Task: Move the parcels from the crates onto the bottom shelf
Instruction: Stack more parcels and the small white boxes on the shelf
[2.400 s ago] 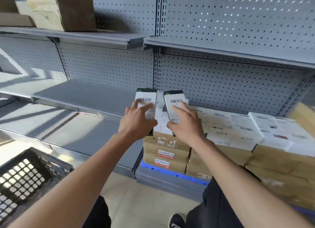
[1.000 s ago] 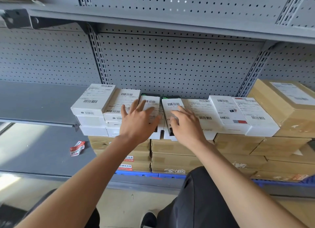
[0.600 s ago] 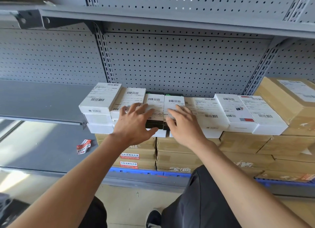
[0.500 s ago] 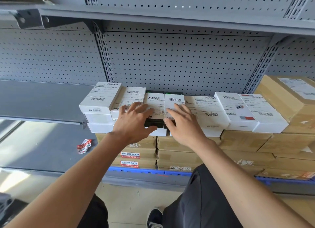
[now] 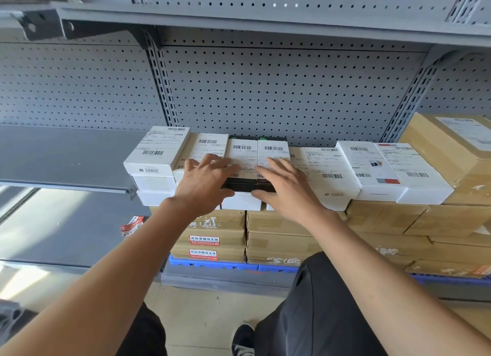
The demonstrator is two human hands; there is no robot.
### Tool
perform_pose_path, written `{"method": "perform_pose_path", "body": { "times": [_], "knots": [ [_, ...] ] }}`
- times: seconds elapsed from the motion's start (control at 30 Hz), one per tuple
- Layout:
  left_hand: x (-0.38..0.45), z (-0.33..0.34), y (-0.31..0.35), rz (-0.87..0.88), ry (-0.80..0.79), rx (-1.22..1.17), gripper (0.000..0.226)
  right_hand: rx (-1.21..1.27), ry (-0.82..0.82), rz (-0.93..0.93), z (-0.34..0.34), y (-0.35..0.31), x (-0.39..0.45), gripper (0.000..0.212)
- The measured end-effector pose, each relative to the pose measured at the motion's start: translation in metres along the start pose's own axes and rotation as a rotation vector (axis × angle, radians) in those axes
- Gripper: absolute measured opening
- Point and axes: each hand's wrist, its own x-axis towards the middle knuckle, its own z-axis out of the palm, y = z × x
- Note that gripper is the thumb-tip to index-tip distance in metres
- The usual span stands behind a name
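Head view: two black-sided parcels with white labels, the left black parcel (image 5: 240,164) and the right black parcel (image 5: 273,163), lie side by side on the stack of white boxes (image 5: 156,153), which rests on brown cartons (image 5: 292,222) on the bottom shelf (image 5: 66,230). The left hand (image 5: 204,188) lies flat, fingers spread, across the left parcel and the neighbouring white box. The right hand (image 5: 287,190) lies flat, fingers apart, on the right parcel. Neither hand clamps anything. The step in hand appears to be seating the pair. Press both parcels evenly toward the pegboard back panel (image 5: 265,95), keep their front edges flush, then lift the palms straight up so the stack below does not shift.
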Motion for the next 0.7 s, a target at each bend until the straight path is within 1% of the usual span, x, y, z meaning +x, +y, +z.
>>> {"method": "perform_pose_path", "body": {
  "times": [0.13,0.37,0.63,0.7],
  "knots": [
    [0.001,0.002,0.002,-0.018,0.045,-0.009,0.062,-0.050,0.036,-0.006,0.001,0.000,0.001,0.061],
    [0.002,0.009,0.004,-0.041,0.102,-0.035,0.061,-0.097,0.020,0.002,0.005,0.002,0.003,0.062],
    [0.001,0.007,0.012,-0.064,0.104,-0.046,0.056,-0.176,0.020,-0.010,0.003,-0.001,0.004,0.062],
    [-0.003,0.006,0.016,-0.068,0.119,-0.037,0.053,-0.162,0.028,-0.011,0.001,-0.003,0.003,0.060]
  ]
}}
